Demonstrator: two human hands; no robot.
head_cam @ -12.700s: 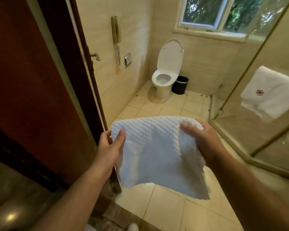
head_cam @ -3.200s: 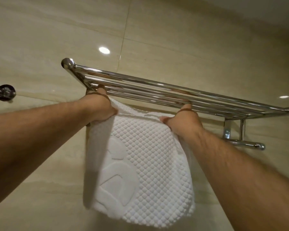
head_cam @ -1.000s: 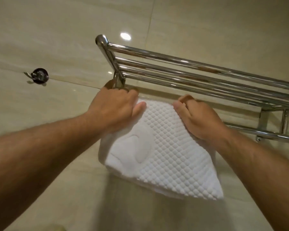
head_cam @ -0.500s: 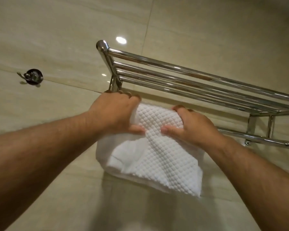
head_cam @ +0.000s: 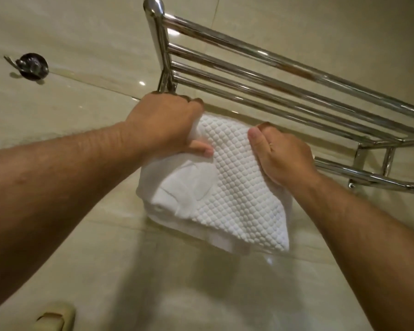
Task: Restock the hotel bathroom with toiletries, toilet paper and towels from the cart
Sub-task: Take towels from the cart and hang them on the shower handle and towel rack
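A white waffle-textured towel [head_cam: 227, 194] hangs folded over the lower bar of a chrome wall rack [head_cam: 261, 75]. My left hand [head_cam: 167, 126] grips the towel's upper left edge, thumb pressed on the front of the cloth. At the upper right edge, my right hand [head_cam: 282, 156] holds the towel with its fingers curled over the top fold. The bar under the towel is hidden; its free end [head_cam: 380, 179] sticks out to the right.
The rack's upper shelf of several chrome bars juts out from the beige tiled wall above my hands. A dark wall hook [head_cam: 31, 66] sits at the left. A beige fixture [head_cam: 54, 317] shows at the bottom left corner.
The towel now hangs doubled over the bar where it hung long 3 s ago. Over the last second both hands stayed on its top edge and the view moved closer.
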